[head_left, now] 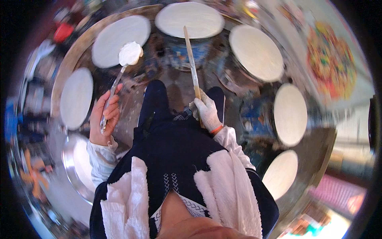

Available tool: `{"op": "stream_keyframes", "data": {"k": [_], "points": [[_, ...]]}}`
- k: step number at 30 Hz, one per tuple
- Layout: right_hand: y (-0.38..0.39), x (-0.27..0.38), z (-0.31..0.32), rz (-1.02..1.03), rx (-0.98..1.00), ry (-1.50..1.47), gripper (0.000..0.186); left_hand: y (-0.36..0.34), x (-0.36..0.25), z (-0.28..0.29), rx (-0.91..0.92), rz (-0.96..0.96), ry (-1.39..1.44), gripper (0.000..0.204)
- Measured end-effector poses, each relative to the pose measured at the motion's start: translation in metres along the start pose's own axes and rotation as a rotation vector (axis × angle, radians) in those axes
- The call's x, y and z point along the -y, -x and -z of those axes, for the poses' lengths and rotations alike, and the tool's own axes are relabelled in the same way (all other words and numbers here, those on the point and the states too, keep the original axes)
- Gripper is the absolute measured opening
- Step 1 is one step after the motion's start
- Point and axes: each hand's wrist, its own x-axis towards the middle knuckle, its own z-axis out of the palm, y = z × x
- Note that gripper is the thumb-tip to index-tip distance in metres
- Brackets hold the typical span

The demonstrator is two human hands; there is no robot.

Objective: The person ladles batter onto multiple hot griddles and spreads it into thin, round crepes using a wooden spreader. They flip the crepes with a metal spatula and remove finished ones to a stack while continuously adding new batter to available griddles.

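Observation:
My bare left hand [107, 111] is closed round the metal handle of a ladle [130, 53], whose head is heaped with white batter and sits over the near edge of the upper-left round white disc [115, 34]. My gloved right hand [205, 109] grips a long, narrow flat stick [190, 55], its tip over the top-centre white disc [171, 20]. Several more white discs stand in a ring around me, among them one at the upper right [256, 51], one at the right [290, 113] and one at the left [76, 98].
A curved counter rim [65, 59] runs behind the discs. A metal bowl with white contents [73, 163] is at lower left. A banner with a colourful food picture [330, 59] is at the right. My dark-clad legs [153, 99] are below my hands. Blurred items line the outer left.

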Motion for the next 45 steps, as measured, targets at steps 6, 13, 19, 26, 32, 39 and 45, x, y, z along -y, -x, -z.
{"op": "stream_keyframes", "data": {"k": [6,13,19,26,32,39,45], "points": [[-0.047,0.016,-0.081,0.027,0.451,0.139,0.043,0.112,0.004,0.047,-0.171,-0.389,0.126,0.037],[-0.001,0.053,-0.270,-0.308,1.132,0.540,0.045,0.239,0.059,0.171,-0.636,-0.882,0.113,0.035],[0.001,0.004,-0.430,-1.029,1.383,0.320,0.022,0.308,0.060,0.291,-1.061,-0.678,-0.124,0.033],[0.063,-0.135,-0.545,-1.398,1.005,0.044,0.005,0.350,0.050,0.488,-1.276,-0.424,-0.029,0.022],[0.021,-0.036,-0.437,0.381,1.893,0.584,0.048,0.324,0.034,0.510,-1.028,-0.586,0.169,0.025],[-0.077,-0.050,-0.275,-1.069,1.179,-0.030,0.035,0.344,-0.002,0.457,-1.381,-0.239,-0.343,0.099],[-0.087,0.001,-0.112,-0.860,0.639,-0.210,0.025,0.253,-0.083,0.348,-1.238,-0.932,-0.830,0.079]]}}
